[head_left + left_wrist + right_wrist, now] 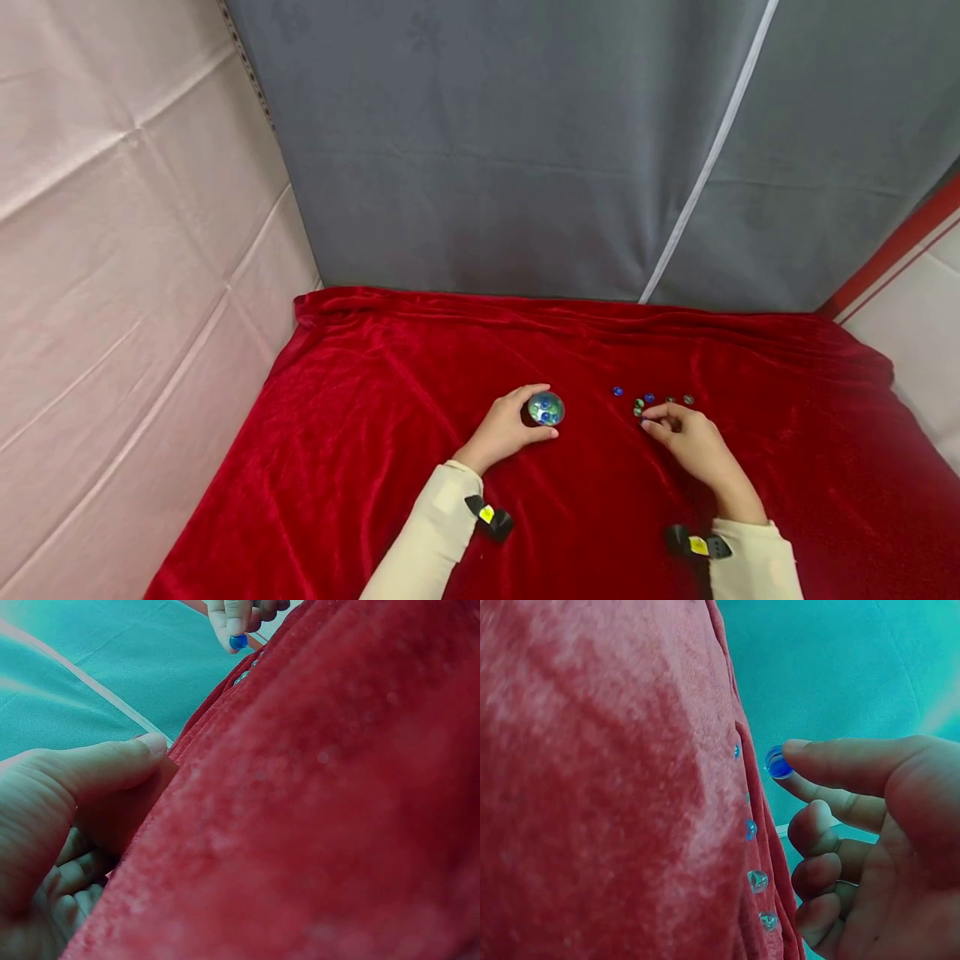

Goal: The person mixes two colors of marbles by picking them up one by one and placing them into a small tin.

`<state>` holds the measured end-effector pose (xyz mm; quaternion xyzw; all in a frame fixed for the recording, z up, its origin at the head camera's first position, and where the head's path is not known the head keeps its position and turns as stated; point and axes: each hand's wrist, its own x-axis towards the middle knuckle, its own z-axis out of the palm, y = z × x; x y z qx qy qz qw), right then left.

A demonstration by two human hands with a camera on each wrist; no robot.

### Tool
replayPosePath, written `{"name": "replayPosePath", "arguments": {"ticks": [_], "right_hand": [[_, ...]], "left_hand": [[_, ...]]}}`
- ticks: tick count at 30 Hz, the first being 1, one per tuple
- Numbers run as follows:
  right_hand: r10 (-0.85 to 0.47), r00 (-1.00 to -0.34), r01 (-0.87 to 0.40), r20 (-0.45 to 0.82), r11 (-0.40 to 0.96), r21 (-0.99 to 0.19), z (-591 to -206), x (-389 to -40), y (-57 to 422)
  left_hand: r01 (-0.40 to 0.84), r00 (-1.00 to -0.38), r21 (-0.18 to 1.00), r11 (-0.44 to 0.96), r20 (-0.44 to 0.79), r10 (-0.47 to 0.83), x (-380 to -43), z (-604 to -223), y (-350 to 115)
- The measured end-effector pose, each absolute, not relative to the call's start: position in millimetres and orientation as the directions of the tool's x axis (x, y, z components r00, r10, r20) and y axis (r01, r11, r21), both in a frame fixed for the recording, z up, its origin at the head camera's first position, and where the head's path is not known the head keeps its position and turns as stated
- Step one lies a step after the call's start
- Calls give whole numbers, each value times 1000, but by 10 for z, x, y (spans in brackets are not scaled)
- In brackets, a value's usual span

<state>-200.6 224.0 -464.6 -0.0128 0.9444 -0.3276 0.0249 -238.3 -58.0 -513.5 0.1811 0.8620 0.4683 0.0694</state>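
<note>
Over red cloth [585, 500] | left hand [507, 427] curved round cup [546, 395] | right hand [693, 439] pinching 1 blue marble [778, 763] by fingertips | pinch lightly, I'd say, and hold cup level

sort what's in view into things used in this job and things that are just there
Likely part of the job:
small round container in the left grip
blue marble pinched in the right grip
loose marbles nearby

Just around:
red cloth beneath
grey backdrop
pale left wall
</note>
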Motion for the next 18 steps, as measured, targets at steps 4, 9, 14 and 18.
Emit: {"name": "replayPosePath", "arguments": {"ticks": [4, 9, 14, 18], "right_hand": [[-44, -999, -30, -6, 780, -625, -4633, -2004, 2188], [-55, -998, -57, 23, 766, -640, -4627, -2011, 2095], [-85, -996, -87, 35, 747, -659, -4602, -2039, 1971], [-115, -991, -129, 65, 736, -665, -4571, -2085, 1854]], "left_hand": [[244, -925, 833, 496, 47, 377, -2378, -5132, -580], [239, -926, 831, 502, 39, 377, -2371, -5130, -577], [244, -926, 827, 506, 43, 376, -2374, -5133, -574], [250, -926, 829, 501, 55, 372, -2378, -5127, -570]]}}
